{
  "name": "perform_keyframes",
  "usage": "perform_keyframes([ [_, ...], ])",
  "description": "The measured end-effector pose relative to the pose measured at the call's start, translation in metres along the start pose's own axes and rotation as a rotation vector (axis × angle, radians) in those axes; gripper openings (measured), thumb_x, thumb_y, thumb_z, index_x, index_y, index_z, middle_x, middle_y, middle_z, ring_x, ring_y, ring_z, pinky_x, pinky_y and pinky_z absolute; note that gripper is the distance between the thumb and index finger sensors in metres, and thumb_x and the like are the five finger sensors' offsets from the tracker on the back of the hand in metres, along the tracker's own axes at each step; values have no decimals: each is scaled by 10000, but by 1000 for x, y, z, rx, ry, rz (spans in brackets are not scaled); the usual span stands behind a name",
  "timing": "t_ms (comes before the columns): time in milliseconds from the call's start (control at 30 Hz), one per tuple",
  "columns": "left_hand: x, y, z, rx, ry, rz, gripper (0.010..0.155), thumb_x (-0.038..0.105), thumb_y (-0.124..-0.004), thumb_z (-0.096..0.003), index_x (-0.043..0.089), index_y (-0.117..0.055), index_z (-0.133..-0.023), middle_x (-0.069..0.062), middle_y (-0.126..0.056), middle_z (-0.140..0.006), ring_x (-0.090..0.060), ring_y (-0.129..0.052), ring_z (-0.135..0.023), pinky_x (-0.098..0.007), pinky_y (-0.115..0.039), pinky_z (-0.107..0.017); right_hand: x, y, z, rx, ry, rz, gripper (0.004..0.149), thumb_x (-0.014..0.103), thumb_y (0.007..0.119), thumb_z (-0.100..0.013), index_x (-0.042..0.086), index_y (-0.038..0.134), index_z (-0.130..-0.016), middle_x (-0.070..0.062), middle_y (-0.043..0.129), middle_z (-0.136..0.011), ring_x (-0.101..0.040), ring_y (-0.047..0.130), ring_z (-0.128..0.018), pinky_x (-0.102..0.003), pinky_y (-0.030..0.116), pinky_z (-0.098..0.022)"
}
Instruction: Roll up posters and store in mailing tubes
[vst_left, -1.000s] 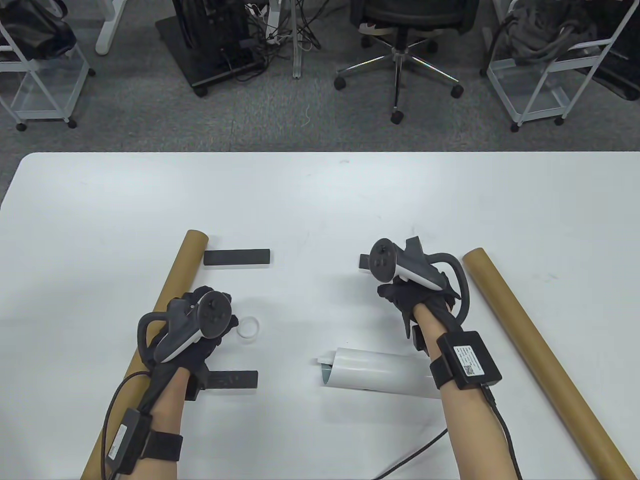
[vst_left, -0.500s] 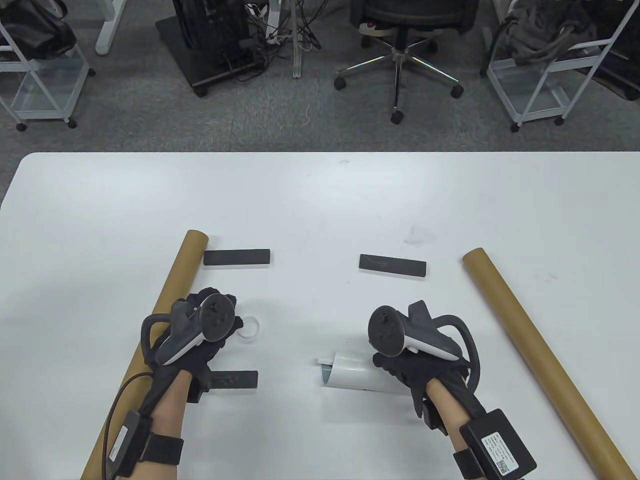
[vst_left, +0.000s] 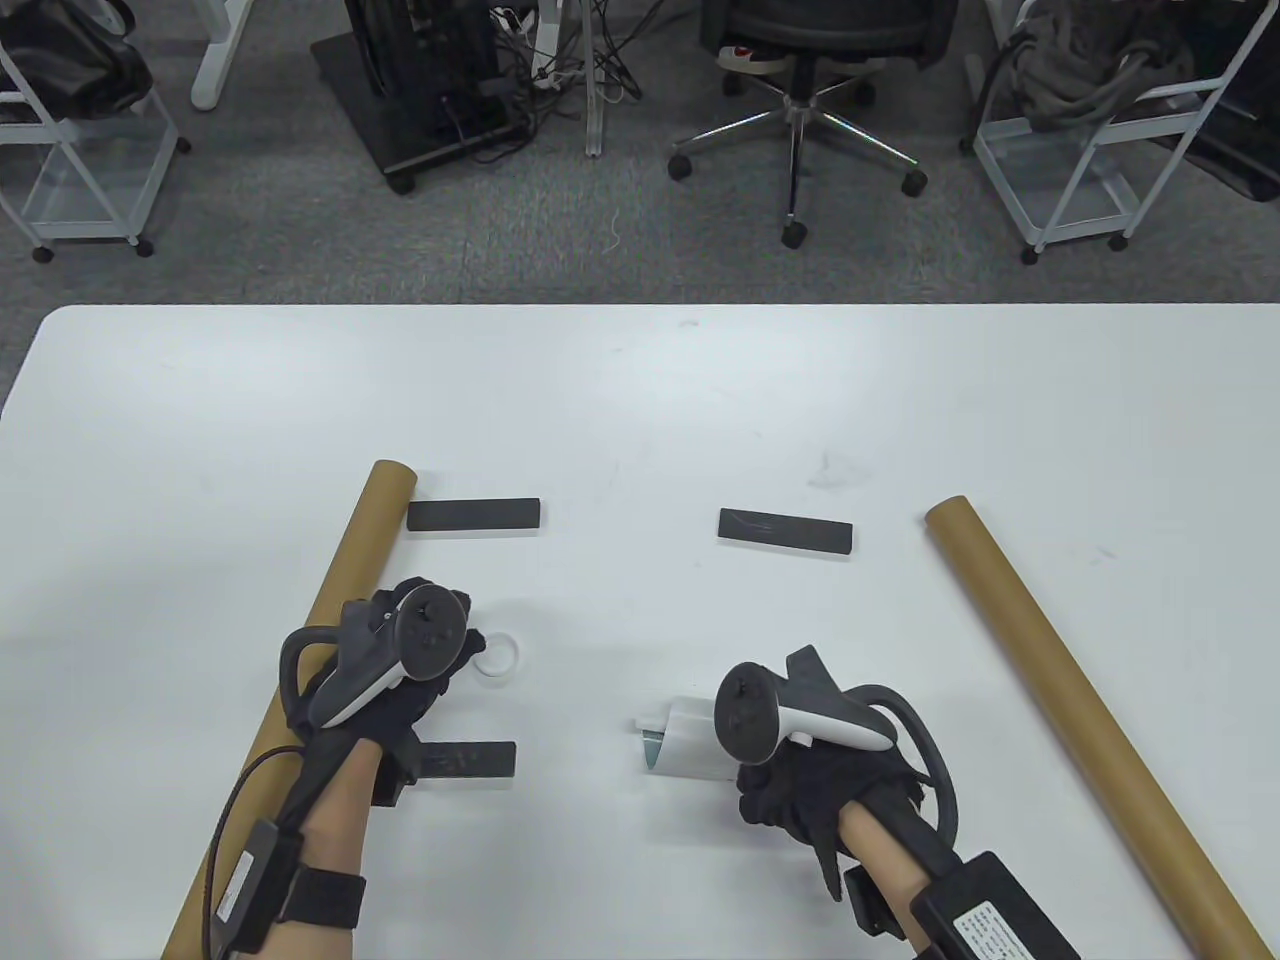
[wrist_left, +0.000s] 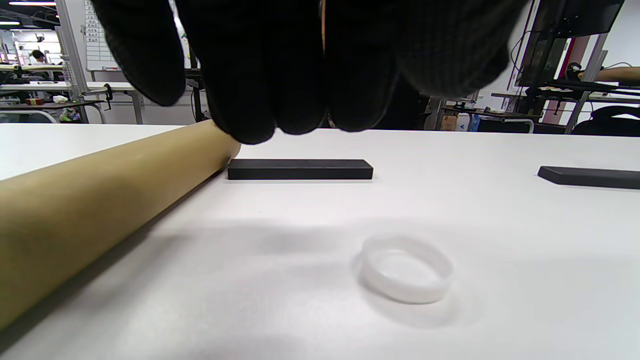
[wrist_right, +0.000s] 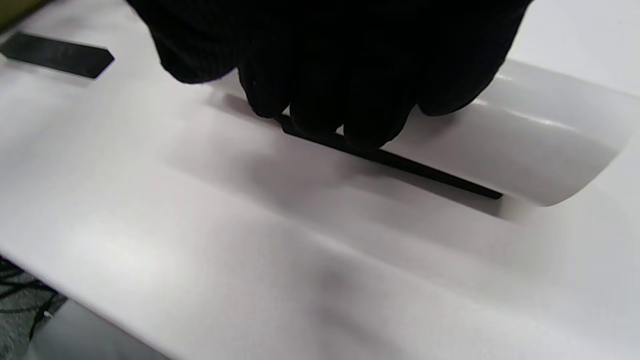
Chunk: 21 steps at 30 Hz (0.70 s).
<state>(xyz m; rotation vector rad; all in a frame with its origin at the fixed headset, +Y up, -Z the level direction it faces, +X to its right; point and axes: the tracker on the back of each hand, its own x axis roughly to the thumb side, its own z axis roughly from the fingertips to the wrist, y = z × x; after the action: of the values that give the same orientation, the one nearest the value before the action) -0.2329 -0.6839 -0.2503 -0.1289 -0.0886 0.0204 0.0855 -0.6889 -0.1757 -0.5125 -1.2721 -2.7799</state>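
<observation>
Near the table's front edge, my right hand sat on the rolled white poster, fingers curled over the roll and touching a thin black bar at its edge — whether they gripped anything I could not tell. My left hand hovered loose, holding nothing, between the left mailing tube and a clear ring; the right mailing tube lay well apart — 2 more black bars sat farther back.
</observation>
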Motion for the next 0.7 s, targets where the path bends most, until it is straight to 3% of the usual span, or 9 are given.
perform_keyframes([
  [133, -2, -1, -1, -8, 4, 11, 555, 535, -708, -521, 304, -780, -1021, -28, -796, -1114, -321, -865, -986, -598, -660, -804, 4, 15, -12, 84, 41, 73, 526, 385, 677, -526, 157, 681, -1000, -150, 783, -1026, -423, 836, -885, -625, 664, -666],
  [200, -2, -2, -2, -12, 6, 12, 553, 536, -706, -522, 306, -780, -1020, -25, -798, -1114, -317, -868, -985, -597, -661, -804, 3, 17, -16, 75, 90, 124, 551, 383, 680, -523, 146, 648, -1019, -164, 751, -1047, -434, 814, -900, -627, 655, -670],
  [333, -3, -2, -1, -13, 6, 25, 553, 534, -704, -523, 305, -777, -1021, -26, -799, -1111, -321, -867, -983, -597, -662, -803, -1, 16, -22, -21, 155, 210, 593, 368, 707, -509, 137, 591, -1043, -172, 703, -1064, -438, 778, -916, -633, 632, -678],
  [467, -3, -2, -2, -11, 4, 22, 553, 535, -704, -523, 304, -781, -1019, -28, -800, -1111, -316, -871, -981, -597, -662, -804, 0, 19, -27, -175, 165, 414, 663, 385, 740, -472, 145, 537, -1055, -158, 665, -1078, -430, 754, -937, -632, 623, -688],
  [600, -3, -2, -2, -18, 7, 21, 552, 534, -709, -522, 304, -781, -1019, -26, -800, -1111, -316, -869, -983, -597, -660, -805, 1, 28, -34, -196, 133, 454, 791, 409, 760, -438, 132, 411, -1092, -181, 548, -1134, -463, 678, -982, -648, 591, -700],
  [700, -3, -2, -1, -18, 7, 17, 553, 534, -711, -522, 305, -780, -1020, -26, -800, -1111, -316, -870, -982, -597, -661, -804, 2, 30, -40, -213, 129, 488, 812, 416, 783, -415, 129, 427, -1085, -171, 569, -1124, -448, 704, -970, -639, 605, -699],
])
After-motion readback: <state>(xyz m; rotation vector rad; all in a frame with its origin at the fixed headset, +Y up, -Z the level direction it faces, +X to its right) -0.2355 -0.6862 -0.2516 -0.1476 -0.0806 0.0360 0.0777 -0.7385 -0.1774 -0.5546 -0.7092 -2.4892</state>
